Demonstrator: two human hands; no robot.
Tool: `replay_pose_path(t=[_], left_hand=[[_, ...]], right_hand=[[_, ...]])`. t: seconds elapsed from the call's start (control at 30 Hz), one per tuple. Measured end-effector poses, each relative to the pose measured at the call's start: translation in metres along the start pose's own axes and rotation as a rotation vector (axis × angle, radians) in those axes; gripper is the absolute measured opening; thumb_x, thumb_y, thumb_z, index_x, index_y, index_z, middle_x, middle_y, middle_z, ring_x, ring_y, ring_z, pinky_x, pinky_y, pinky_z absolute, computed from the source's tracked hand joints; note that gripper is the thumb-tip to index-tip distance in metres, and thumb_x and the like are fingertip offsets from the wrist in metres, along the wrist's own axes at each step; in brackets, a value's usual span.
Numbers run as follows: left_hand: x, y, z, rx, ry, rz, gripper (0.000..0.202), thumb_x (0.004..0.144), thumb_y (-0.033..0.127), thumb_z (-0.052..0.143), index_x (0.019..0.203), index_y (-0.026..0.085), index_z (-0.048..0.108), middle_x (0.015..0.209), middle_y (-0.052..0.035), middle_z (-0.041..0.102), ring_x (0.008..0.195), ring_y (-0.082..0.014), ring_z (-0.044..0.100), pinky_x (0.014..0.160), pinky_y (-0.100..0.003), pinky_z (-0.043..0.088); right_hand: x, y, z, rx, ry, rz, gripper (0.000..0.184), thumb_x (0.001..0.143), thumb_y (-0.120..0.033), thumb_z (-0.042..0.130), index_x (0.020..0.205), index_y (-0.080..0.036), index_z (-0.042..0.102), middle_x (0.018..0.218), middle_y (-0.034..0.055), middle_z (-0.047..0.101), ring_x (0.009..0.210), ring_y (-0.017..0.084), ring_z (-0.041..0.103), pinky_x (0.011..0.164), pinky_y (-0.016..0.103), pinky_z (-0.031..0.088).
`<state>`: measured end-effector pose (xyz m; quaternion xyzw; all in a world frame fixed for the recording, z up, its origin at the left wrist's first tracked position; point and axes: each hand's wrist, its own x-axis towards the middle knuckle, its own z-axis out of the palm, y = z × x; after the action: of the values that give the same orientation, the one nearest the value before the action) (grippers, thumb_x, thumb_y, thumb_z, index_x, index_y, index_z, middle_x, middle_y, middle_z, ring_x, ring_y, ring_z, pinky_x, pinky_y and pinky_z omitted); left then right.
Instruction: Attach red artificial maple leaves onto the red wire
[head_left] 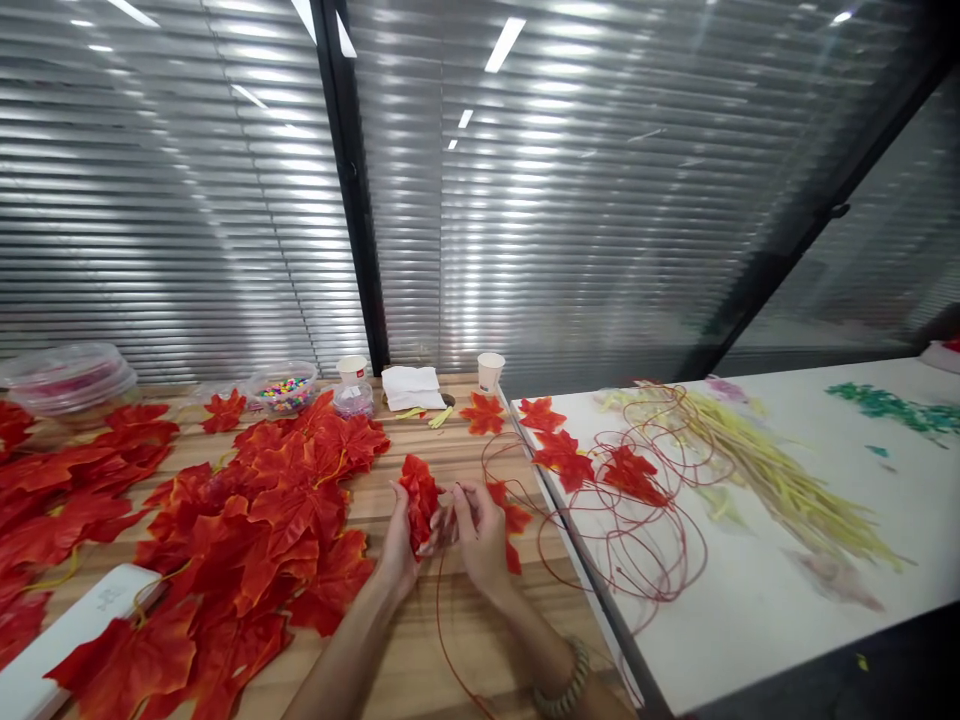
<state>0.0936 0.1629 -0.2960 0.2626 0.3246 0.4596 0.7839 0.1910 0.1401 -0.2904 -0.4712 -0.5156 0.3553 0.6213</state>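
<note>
My left hand (403,545) is closed around a folded red artificial maple leaf (420,500), held above the wooden table. Right beside it, my right hand (477,525) has its thumb and fingers pinched together at the leaf's right side; what lies between those fingertips is too small to make out. A thin red cord (442,625) hangs below the hands and runs toward the table's front. More red cord (667,560) lies in loose loops to the right, with several red leaves (562,458) among it. One red leaf (516,520) is partly hidden behind my right hand.
Heaped red leaves (285,510) cover the left side, near a white box (82,635). Along the back stand a bowl of colored beads (285,388), paper cups (491,370) and white tissue (412,387). Yellow strands (780,470) and green pieces (892,405) lie on the white table (757,620).
</note>
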Motion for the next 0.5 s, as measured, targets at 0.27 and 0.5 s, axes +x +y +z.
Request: replay_pose_path(t=[0.27,0.5], left_hand=[[0.003,-0.007,0.000,-0.090,0.024,-0.078,0.056,0.074,0.063,0.041,0.054,0.012,0.052,0.036,0.0016,0.042,0.025,-0.0025,0.024,0.029,-0.015,0.015],[0.004,-0.012,0.002,-0.113,0.151,-0.018,0.032,0.073,0.044,0.058,0.076,0.013,0.062,0.059,-0.0034,0.062,0.045,-0.0110,0.053,0.040,-0.018,0.039]], right_hand=[[0.006,0.018,0.000,-0.042,0.049,0.046,0.025,0.086,-0.038,0.041,0.080,-0.016,0.051,0.055,-0.0012,0.055,0.043,0.010,0.049,0.041,0.018,0.038],[0.007,0.024,0.000,-0.130,0.035,0.017,0.026,0.086,-0.036,0.041,0.078,-0.016,0.053,0.058,0.0002,0.056,0.050,0.012,0.053,0.046,0.019,0.040]])
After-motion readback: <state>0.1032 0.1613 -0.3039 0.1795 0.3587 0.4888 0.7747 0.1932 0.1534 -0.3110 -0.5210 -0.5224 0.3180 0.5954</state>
